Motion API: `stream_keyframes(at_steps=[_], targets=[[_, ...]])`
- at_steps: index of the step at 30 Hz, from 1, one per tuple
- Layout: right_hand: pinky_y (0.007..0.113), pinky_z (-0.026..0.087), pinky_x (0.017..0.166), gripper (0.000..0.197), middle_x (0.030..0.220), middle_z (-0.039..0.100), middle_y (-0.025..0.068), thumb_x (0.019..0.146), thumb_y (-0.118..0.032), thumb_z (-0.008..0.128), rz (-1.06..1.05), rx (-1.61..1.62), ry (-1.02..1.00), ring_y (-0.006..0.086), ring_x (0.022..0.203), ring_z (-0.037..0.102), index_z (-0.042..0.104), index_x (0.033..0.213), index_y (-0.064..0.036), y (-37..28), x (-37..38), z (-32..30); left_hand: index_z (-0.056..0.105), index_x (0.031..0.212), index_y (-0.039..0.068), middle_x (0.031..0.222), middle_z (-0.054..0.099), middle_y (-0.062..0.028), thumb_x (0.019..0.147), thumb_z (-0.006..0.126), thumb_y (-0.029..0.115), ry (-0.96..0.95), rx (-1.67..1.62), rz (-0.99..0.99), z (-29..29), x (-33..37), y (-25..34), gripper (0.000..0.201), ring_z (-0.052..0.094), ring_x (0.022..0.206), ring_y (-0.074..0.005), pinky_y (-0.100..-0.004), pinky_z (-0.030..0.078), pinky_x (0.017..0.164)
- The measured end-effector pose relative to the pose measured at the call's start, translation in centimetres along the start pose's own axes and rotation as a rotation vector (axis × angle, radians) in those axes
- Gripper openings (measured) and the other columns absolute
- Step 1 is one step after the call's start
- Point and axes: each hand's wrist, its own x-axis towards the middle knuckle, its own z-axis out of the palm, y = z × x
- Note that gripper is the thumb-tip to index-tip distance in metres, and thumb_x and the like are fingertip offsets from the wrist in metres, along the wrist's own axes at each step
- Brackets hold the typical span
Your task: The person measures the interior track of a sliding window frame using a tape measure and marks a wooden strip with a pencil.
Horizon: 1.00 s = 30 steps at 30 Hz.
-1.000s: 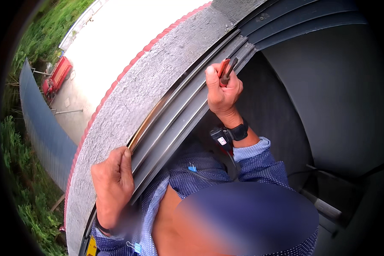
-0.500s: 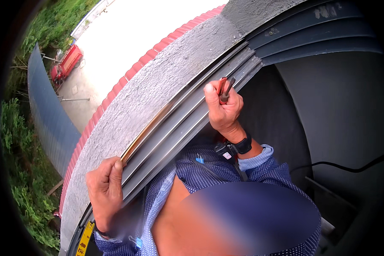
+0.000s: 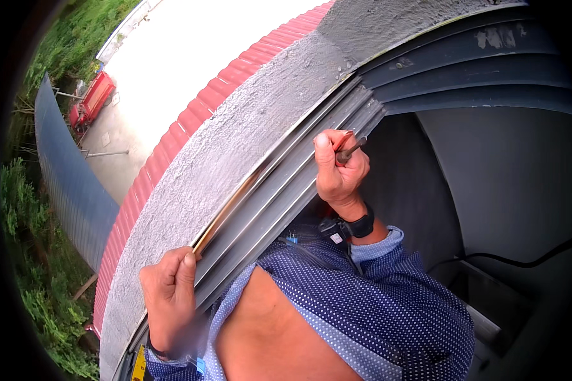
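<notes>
Right hand clenched around a red-handled tool, touching the grey metal window track running diagonally from lower left to upper right; left hand gripping same track's lower end, fingers curled.

Red-handled tool against grey window track

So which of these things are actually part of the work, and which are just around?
In use: right hand holding a small red-handled tool; left hand gripping the metal window track.
Just around: concrete ledge, red roof edge, black cable.
</notes>
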Motion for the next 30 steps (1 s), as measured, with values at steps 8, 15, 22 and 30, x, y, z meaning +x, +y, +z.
stream_keyframes(at_steps=[8, 15, 22, 30], targets=[[0.031, 0.044, 0.052, 0.013, 0.067, 0.06, 0.0055, 0.099, -0.01, 0.072, -0.063, -0.034, -0.046, 0.0173, 0.054, 0.056, 0.066, 0.091, -0.0024, -0.3, 0.1, 0.0, 0.067, 0.096, -0.001, 0.059, 0.055, -0.0161, 0.105, 0.061, 0.006, -0.045, 0.043, 0.114, 3.0, 2.7, 0.4, 0.013, 0.054, 0.044, -0.0259, -0.0365, 0.04, 0.046], [0.027, 0.043, 0.055, 0.014, 0.071, 0.062, 0.0024, 0.1, -0.011, 0.072, -0.065, 0.01, -0.068, 0.0111, 0.057, 0.053, 0.067, 0.09, -0.0033, -0.3, 0.0, -0.1, 0.064, 0.093, 0.0, 0.057, 0.053, -0.0187, 0.105, 0.06, 0.005, -0.065, 0.076, 0.199, 4.4, 5.0, 1.8, 0.013, 0.058, 0.045, -0.0338, -0.0408, 0.041, 0.046], [0.031, 0.041, 0.053, 0.013, 0.069, 0.06, 0.0033, 0.099, -0.014, 0.072, -0.092, -0.027, -0.063, 0.0167, 0.056, 0.053, 0.067, 0.091, -0.0045, -0.7, 0.4, 0.0, 0.066, 0.089, -0.003, 0.058, 0.047, -0.0161, 0.107, 0.058, 0.008, -0.146, 0.028, 0.134, 4.0, 5.8, 2.8, 0.023, 0.047, 0.047, -0.0195, -0.0373, 0.036, 0.049], [0.037, 0.049, 0.057, 0.016, 0.075, 0.068, 0.0085, 0.096, -0.021, 0.072, -0.084, -0.052, -0.083, 0.0286, 0.062, 0.067, 0.067, 0.095, -0.0053, -0.6, 0.3, -0.2, 0.066, 0.091, -0.001, 0.056, 0.053, -0.0171, 0.106, 0.059, 0.009, -0.143, 0.074, 0.235, 4.7, 6.2, 2.2, 0.02, 0.06, 0.047, -0.0315, -0.0402, 0.044, 0.049]])
